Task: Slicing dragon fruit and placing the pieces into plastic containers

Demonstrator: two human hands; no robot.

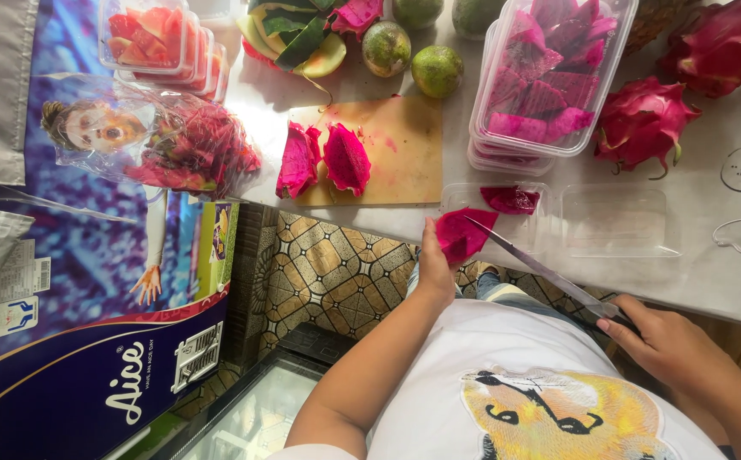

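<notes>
White desk point(694, 204) runs past a patterned tile floor point(328, 273); the left hand point(435, 268) pinches a magenta dragon fruit piece point(462, 233), while the right hand point(673, 345) is closed on the handle of a long knife point(541, 268) whose tip seems to touch that piece; just beyond the hands sits an open clear tray point(464, 198) holding one fruit chunk point(511, 199); farther off, two peeled halves point(323, 159) lie on a wooden cutting board point(404, 153).

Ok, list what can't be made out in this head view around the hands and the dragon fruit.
- Knife: the handle is hidden inside the right hand.
- Dragon fruit piece: its near side is hidden by the left hand.
- Stacked tubs of cut fruit: the lower tubs' contents are hidden by the top one.
- Whole dragon fruit: cut off by the top edge.
</notes>
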